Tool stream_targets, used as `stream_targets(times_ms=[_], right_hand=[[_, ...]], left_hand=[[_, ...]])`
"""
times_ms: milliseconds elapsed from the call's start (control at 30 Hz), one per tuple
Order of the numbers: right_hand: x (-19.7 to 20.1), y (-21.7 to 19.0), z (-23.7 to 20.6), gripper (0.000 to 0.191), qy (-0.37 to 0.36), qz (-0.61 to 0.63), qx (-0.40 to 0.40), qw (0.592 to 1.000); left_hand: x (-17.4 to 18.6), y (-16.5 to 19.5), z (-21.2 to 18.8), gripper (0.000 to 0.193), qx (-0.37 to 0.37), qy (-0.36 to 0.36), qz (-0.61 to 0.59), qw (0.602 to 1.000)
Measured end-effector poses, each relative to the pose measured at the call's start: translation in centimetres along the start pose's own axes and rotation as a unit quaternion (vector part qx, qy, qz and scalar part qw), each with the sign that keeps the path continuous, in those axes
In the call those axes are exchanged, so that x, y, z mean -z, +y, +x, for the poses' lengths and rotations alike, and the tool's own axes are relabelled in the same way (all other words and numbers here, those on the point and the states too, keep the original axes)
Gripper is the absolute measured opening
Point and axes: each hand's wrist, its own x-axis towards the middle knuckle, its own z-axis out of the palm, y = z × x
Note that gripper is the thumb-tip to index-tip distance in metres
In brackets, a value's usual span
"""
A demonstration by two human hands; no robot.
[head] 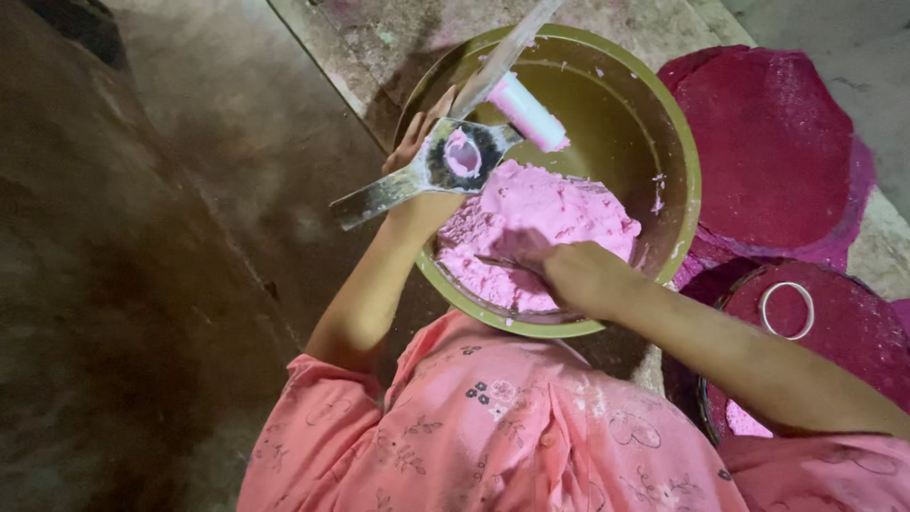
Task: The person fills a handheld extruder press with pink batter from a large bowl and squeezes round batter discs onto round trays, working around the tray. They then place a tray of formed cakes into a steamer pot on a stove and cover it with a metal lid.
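A large olive-green bowl point(678, 142) holds a mound of pink dough point(550, 223). My left hand point(417, 152) grips a metal press tool point(445, 161) over the bowl's left rim; its round opening is packed with pink dough. A pale pink cylinder point(526, 112), the tool's plunger, sticks out over the bowl. My right hand point(573, 275) reaches into the pink dough at the bowl's near side, fingers closed on a bit of dough. I wear a pink flowered garment point(493, 427).
Dark magenta round mats point(773, 142) lie to the right of the bowl. A white ring point(787, 310) rests on a round magenta-covered tray point(853, 332) at lower right. A bare stone floor point(190, 190) spreads to the left.
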Motion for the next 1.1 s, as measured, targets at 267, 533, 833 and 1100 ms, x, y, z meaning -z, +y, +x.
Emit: stream_targets(times_ms=[267, 533, 833, 1100], right_hand=[[1.3, 3.2, -8.5, 0.04, 0.066, 0.293, 0.072, 0.951], [9.1, 7.6, -11.0, 0.035, -0.023, 0.27, -0.113, 0.956], [10.9, -4.5, -7.8, 0.033, 0.079, -0.233, -0.038, 0.969], [17.1, -3.8, -14.8, 0.028, 0.104, -0.213, -0.2, 0.951]], left_hand=[[0.4, 0.4, 0.9, 0.076, -0.08, 0.013, 0.013, 0.997], [0.7, 5.4, 0.2, 0.069, 0.03, -0.258, 0.051, 0.964], [-1.2, 5.9, -1.6, 0.044, -0.065, -0.231, -0.152, 0.959], [2.1, 4.4, 0.7, 0.034, -0.048, -0.202, -0.029, 0.978]])
